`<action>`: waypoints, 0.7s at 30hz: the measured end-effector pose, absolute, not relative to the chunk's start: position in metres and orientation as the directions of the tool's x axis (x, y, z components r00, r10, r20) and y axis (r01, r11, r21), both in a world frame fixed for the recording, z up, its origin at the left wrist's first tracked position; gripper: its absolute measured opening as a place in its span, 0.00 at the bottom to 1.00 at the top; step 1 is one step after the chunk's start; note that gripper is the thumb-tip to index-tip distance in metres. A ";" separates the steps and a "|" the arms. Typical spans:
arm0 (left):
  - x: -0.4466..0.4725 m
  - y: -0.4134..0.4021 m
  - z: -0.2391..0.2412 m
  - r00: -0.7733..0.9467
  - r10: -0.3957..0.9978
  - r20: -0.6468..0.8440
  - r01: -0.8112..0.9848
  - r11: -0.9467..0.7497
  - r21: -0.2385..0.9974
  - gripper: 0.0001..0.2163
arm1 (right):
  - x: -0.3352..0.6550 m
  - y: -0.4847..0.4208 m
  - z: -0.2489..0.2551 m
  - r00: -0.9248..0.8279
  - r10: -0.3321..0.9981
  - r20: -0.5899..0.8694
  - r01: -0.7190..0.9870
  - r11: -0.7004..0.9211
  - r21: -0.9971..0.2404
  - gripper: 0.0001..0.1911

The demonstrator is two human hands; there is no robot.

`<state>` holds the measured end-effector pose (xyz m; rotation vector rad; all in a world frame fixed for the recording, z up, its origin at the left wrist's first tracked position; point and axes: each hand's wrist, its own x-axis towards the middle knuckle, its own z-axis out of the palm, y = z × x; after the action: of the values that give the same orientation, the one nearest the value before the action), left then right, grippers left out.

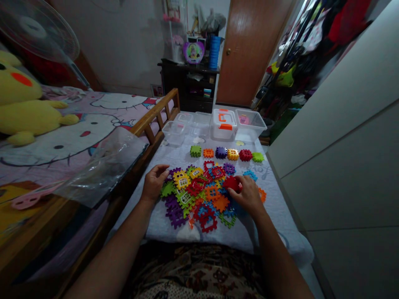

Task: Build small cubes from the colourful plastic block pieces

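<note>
Gripping a red building tile (231, 183) in the right hand (247, 194) at the right side of the toothed-tile pile (212, 193), presumably to keep it free of the tangle, while holding the left hand (152, 183), loosely open, near the left edge.

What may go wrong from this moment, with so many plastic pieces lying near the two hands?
The red piece in the right hand could slip and mix with other red ones in the pile.
The pile lies toward the near edge of the sheet, so a push might send pieces off it.
The row of blocks stands just beyond the pile; a wide reach might disturb it.
</note>
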<state>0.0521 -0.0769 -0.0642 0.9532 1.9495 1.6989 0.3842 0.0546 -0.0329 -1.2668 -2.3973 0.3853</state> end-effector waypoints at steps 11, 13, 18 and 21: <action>0.053 -0.077 -0.064 -0.689 0.716 0.116 0.218 0.052 0.975 0.19 | 0.374 0.049 -0.033 -0.517 0.830 0.209 0.761 0.557 -0.332 0.20; 0.053 -0.077 -0.065 -0.684 0.722 0.106 0.210 0.055 0.976 0.20 | 0.374 0.049 -0.034 -0.523 0.826 0.210 0.762 0.563 -0.321 0.20; 0.053 -0.077 -0.065 -0.673 0.732 0.107 0.221 0.061 0.973 0.19 | 0.372 0.049 -0.038 -0.518 0.827 0.220 0.773 0.562 -0.294 0.25; 0.052 -0.077 -0.066 -0.669 0.735 0.111 0.228 0.061 0.972 0.19 | 0.372 0.048 -0.039 -0.507 0.833 0.221 0.787 0.552 -0.275 0.25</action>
<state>0.0524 -0.0773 -0.0659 0.9597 1.9312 1.6407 0.3716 0.0483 -0.0387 -1.3333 -2.4646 0.1975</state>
